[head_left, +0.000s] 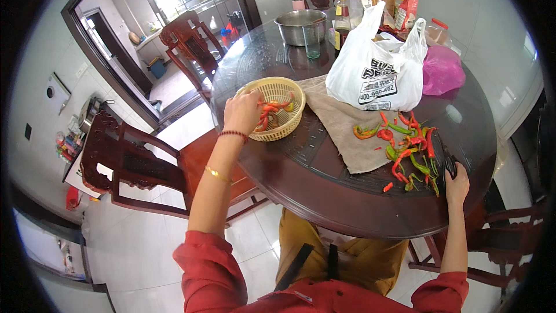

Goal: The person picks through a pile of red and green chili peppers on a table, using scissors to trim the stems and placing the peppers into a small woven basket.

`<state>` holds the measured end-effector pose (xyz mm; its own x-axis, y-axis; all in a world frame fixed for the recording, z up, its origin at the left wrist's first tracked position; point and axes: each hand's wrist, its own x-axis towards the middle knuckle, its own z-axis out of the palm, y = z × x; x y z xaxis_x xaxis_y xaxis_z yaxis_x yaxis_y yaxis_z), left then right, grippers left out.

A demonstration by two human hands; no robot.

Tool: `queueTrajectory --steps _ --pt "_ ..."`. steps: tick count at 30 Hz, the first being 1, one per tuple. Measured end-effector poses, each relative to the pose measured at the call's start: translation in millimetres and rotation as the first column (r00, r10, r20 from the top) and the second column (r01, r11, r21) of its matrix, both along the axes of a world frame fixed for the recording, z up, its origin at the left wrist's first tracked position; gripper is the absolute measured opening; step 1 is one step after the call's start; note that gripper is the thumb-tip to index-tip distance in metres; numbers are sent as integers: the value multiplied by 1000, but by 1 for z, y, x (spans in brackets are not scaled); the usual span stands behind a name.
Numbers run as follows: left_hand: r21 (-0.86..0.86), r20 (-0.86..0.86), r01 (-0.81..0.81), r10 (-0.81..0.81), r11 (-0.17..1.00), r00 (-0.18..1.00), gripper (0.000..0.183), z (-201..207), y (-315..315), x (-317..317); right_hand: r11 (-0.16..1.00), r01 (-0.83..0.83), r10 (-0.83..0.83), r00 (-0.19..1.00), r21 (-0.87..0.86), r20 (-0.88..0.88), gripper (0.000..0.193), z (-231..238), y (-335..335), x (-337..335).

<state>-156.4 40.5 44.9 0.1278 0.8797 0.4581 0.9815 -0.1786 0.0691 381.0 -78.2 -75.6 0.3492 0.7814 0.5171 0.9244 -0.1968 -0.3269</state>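
Note:
My left hand point(243, 111) is over the left side of a yellow plastic basket point(295, 122), fingers curled down inside its rim. Its fingertips are hidden, so whatever they grip does not show. Several red and orange chili peppers point(272, 115) lie in the basket beside that hand. At the table's right edge, my right hand point(457, 184) is closed around black-handled scissors point(450, 165), partly covered by the fingers. Just left of them spreads a loose pile of red and green chili peppers point(414, 145), partly on a brown cloth point(347, 133).
A white plastic bag point(370, 64) stands behind the pile, with a pink bag point(443, 69) to its right. Farther back are a steel pot point(295, 26), a glass point(312, 46) and a sauce bottle point(342, 20). Wooden chairs point(133, 162) surround the round dark table point(324, 208).

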Motion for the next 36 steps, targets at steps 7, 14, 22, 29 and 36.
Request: queueTrajectory --steps 7,14,22,29,36 --pt "-193 -84 78 -96 978 992 19 -46 63 7 994 -107 105 993 37 56 37 4 -2 -2" --pt "-319 -290 22 -120 948 949 21 -56 87 15 997 -66 68 997 46 -43 37 9 0 -7" --pt "123 19 290 -294 949 956 15 -3 32 41 999 -41 43 991 23 -124 36 9 -3 -6" --pt "-13 532 521 -435 853 727 19 16 -20 85 995 -60 68 994 86 -90 37 10 -6 -10" --pt "49 997 814 14 578 -70 22 -19 -31 119 992 -70 80 992 103 -93 38 9 -6 -9"
